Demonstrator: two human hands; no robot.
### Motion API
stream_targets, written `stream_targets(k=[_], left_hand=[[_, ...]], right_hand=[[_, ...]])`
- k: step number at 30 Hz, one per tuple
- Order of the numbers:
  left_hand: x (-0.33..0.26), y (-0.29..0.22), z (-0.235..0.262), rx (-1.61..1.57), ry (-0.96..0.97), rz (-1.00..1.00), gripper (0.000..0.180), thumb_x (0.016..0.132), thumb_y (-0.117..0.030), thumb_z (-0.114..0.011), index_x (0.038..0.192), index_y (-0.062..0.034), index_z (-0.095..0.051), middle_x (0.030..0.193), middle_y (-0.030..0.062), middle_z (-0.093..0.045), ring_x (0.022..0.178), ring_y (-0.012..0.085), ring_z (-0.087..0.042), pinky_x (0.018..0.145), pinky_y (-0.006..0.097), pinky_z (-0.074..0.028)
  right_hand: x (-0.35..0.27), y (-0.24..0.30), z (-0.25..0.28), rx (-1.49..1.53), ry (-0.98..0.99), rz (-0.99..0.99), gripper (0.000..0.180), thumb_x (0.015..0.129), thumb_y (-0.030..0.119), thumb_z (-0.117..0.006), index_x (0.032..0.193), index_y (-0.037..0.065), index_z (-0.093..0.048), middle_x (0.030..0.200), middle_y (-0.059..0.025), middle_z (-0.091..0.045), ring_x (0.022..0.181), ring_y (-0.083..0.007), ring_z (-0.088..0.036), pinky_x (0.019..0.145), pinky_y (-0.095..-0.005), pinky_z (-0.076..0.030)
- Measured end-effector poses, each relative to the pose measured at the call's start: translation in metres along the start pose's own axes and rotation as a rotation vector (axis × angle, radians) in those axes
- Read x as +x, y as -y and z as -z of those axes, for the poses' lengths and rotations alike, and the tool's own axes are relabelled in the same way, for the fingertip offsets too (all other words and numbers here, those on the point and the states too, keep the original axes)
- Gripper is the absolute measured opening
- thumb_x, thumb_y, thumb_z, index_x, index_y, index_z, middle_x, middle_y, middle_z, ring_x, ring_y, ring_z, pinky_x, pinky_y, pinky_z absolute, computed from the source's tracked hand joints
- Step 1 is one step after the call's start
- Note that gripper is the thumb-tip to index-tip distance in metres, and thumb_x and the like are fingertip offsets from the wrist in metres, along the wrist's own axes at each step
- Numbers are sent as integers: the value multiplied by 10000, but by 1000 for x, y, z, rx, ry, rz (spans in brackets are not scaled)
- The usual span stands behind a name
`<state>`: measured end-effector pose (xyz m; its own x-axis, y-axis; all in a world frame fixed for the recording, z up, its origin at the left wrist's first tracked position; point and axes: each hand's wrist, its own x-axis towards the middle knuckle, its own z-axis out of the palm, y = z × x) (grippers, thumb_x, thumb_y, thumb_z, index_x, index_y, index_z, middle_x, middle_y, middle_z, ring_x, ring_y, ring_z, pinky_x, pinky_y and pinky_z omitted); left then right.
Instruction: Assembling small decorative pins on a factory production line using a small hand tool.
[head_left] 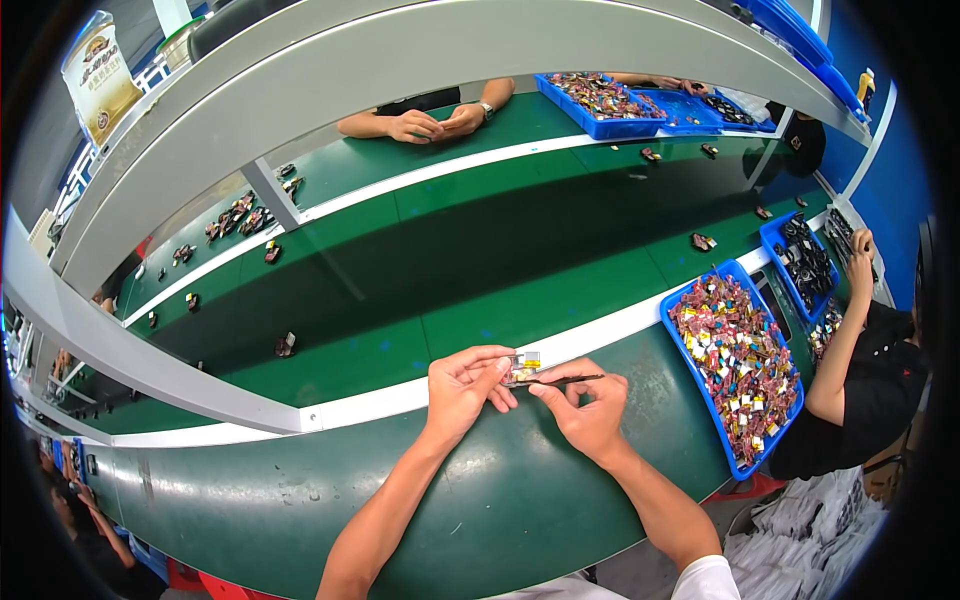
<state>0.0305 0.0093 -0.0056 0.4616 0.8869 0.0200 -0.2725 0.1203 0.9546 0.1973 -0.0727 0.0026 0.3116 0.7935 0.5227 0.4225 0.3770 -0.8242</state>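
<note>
Near the white rail at the bench's far edge, my two hands meet over a small electronic part. My left hand (460, 392) pinches this part, which shows a silver block with a yellow band, like a small battery (532, 360), and some pinkish wire below. My right hand (588, 408) is closed on a thin dark tool (578, 379), perhaps tweezers, whose tip reaches the part between my left fingers. The fingers partly hide the tip and the rest of the part.
Right of my hands stands a blue tray (674, 338) heaped with wired battery parts. Beyond the rail runs a green conveyor belt (480, 260) with scattered small assemblies. A grey frame (400, 40) arches overhead. Co-workers sit opposite and at right, near a blue tray of black parts (803, 262).
</note>
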Motion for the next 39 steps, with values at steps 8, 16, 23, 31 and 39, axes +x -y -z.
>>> stream_targets(k=[8,16,23,31,39], left_hand=[[-3,-3,-4,-23,-47,51,234,965,-83,-662,1098,108,-682,843,167,-713,576,202,-694,504,261,-563],[-4,-9,-5,62,-8,114,256,928,-54,-704,1124,105,-663,837,142,-715,610,172,-693,520,259,-560],[-3,-3,-6,101,-61,106,217,890,-15,-728,1070,95,-678,801,115,-727,575,120,-663,502,250,-547],[-5,-4,-4,150,-104,104,209,883,-4,-729,1060,95,-678,802,110,-724,570,113,-655,498,247,-542],[-10,8,-10,125,-136,143,194,901,6,-678,1080,79,-671,863,119,-720,582,133,-675,491,249,-541]], right_hand=[[0,6,-1,-44,-3,54,75,761,11,-824,764,33,-753,803,-11,-759,407,-58,-400,422,-249,-315],[-1,4,-3,-65,11,102,110,758,12,-824,822,70,-755,742,-17,-746,402,-67,-387,418,-248,-312],[-2,-1,-4,-76,35,189,123,742,-12,-828,803,47,-738,826,-47,-773,397,-54,-403,421,-230,-320],[-5,-4,-11,-107,17,196,142,736,16,-829,812,97,-740,752,8,-748,399,-85,-398,459,-254,-344],[-9,1,-6,-154,35,198,105,722,-14,-821,760,34,-735,818,-22,-770,421,-65,-452,459,-230,-351]])
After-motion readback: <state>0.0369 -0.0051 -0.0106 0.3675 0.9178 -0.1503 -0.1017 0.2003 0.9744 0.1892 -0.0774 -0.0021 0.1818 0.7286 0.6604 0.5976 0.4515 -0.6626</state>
